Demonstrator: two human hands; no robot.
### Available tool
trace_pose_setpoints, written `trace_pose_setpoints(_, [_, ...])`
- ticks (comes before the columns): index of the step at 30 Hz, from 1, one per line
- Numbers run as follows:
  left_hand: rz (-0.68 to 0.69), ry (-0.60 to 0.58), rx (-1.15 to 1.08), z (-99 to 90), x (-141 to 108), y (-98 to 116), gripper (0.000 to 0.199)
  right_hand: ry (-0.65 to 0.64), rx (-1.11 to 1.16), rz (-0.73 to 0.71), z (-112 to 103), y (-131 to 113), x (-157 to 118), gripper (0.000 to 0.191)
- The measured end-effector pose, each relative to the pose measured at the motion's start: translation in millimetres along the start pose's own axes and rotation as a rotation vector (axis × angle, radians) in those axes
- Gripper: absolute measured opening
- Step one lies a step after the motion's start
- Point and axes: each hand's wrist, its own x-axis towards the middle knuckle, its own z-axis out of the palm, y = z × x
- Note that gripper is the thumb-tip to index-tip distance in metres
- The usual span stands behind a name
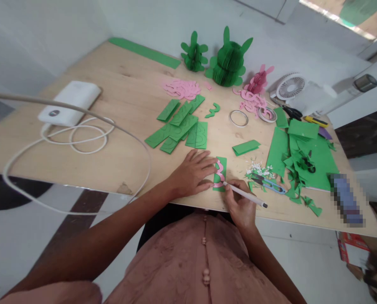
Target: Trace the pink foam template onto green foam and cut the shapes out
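Observation:
A green paper strip [222, 164] lies near the table's front edge, with a curvy pink paper cutout [219, 172] flat on top of it. My left hand [193, 174] is spread out, its fingertips pressing the left side of the cutout. In my right hand [241, 204] is a white pen [247, 195], its tip touching the strip beside the cutout's lower curve. Left of and beyond my hands lie several folded green strips [184, 126], some with curved outlines drawn on them. A curvy green cutout [213, 110] rests just past these.
Blue-handled thread snippers [269, 184] lie by paper scraps [261, 169] at right, near green sheets [321, 156]. Pink cutouts [182, 89], tape rolls [238, 118], green paper figures [229, 63] and a fan [290, 86] stand farther back. A white power bank [70, 103] with a cable is left.

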Motion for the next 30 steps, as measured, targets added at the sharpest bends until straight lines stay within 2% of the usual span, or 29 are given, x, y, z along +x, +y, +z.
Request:
trace_pose_setpoints(22, [0.003, 0.005, -0.001, 1.0, 0, 0, 0.036, 0.009, 0.038, 0.002, 6, 3, 6, 0.009])
trace_pose_setpoints(30, [0.004, 0.003, 0.008, 0.7, 0, 0, 0.036, 0.0, 0.027, -0.017, 6, -3, 10, 0.01])
